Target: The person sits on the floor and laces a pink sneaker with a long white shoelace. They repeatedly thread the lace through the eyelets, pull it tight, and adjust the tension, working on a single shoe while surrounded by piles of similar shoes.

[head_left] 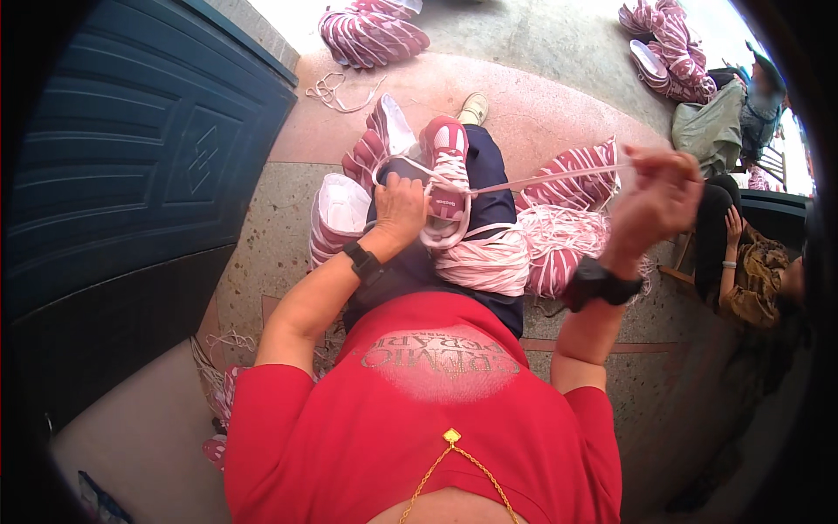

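— What kind of place is this?

— An outdoor paved floor (pixel 576 96), speckled stone with a reddish band across the middle. A dark blue panelled door (pixel 148 166) fills the left side. The person sits on the ground in a red shirt (pixel 419 437), legs stretched toward the far side.

— How many of each thing can you count?

— One pink and white sneaker (pixel 447 179) in work on the lap. One white lace (pixel 559 177) drawn taut. One loose bundle of pink laces (pixel 524 249) across the thigh and to the right of it. Heaps of the same shoes: one just left of the legs (pixel 340 214), one right of them (pixel 576 170), two at the far edge (pixel 371 33), (pixel 668 44). The pairs inside each heap cannot be counted. A second person (pixel 751 253) sits at the right.

— Which way does the sneaker point?

— Its long axis runs near to far along the leg, sole down, but I cannot tell toe from heel.

— And the hands?

— The left hand (pixel 400 210) is closed against the sneaker's left side, fingers curled round its edge. The right hand (pixel 656 196) is raised well off to the right, fingers pinched on the lace end, which runs straight back to the shoe.
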A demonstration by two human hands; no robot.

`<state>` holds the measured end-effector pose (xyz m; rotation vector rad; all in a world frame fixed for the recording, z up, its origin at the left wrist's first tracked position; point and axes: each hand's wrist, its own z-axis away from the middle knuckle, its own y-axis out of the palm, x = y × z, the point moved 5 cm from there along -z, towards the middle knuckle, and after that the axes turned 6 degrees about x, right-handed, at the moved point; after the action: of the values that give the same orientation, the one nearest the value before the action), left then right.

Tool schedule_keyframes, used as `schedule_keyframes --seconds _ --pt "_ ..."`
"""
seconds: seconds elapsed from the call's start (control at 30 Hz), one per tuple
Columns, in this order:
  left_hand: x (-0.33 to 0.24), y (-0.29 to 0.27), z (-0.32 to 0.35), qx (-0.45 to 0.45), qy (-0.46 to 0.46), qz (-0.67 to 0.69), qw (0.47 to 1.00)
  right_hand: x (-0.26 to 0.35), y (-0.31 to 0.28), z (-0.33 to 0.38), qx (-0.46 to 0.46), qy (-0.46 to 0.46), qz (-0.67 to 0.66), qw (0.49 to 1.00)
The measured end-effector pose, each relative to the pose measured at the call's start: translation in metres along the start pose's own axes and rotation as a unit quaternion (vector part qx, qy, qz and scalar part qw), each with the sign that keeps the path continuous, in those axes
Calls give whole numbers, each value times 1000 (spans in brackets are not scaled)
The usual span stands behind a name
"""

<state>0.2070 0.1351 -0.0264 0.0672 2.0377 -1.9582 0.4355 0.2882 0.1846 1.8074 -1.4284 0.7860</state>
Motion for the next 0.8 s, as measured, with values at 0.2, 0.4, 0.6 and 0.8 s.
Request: schedule_keyframes --seconds 0.2,0.4,0.6,0.8 --pt "0 9 -3 -8 7 54 998 -60 8 38 130 268 70 952" --pt "7 21 -6 20 10 151 988 -141 72 175 412 244 181 859" --pt "32 9 -37 -12 20 206 978 -150 98 197 452 99 397 792" --pt "26 12 -71 170 77 108 976 -160 117 204 488 9 476 732"
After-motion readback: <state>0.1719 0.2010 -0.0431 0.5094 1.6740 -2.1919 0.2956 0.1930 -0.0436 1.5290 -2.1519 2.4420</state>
